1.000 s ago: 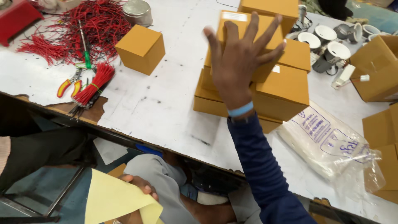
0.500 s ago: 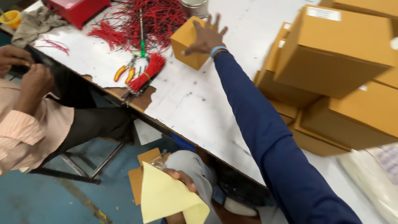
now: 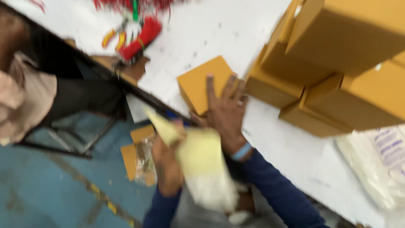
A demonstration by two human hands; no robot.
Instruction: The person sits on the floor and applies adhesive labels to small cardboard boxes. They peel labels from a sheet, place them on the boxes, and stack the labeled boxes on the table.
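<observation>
Pressing flat on a small square cardboard box [image 3: 201, 83], right hand [image 3: 225, 110].

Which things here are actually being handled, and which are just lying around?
In hand:
right hand on the small box
left hand holding the pale yellow sheet

Lying about:
stacked boxes
red wire bundle
pliers
plastic bag

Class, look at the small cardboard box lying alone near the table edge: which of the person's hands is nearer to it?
Right. The right hand lies on the small cardboard box; the left hand is below the table edge, holding a yellow paper.
</observation>
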